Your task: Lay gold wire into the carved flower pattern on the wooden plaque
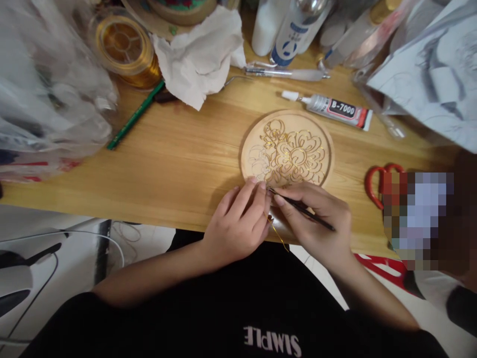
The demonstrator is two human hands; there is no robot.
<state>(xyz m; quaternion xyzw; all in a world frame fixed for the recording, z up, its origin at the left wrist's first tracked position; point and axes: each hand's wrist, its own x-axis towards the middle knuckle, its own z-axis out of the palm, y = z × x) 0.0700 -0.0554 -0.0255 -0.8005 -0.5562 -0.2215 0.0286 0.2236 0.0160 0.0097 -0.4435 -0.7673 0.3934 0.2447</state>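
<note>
A round wooden plaque [248,139] with a raised rim lies on the table. Gold wire outlines most of its flower pattern; at its left the lines look thin and bare. My left hand [238,223] is closed at the plaque's near edge, fingertips over the rim. A loose length of gold wire [278,233] hangs from between its fingers. Pinched in my right hand [320,214] are dark tweezers [313,215], their tips meeting my left fingertips at the rim. The tips themselves are partly hidden by fingers.
Beyond the plaque lie a glue tube [339,110] and a pen [285,73]. Bottles [294,30], crumpled tissue [201,54] and a gold wire spool [124,47] stand behind. A green pencil [136,117] lies left, red-handled scissors [374,186] right.
</note>
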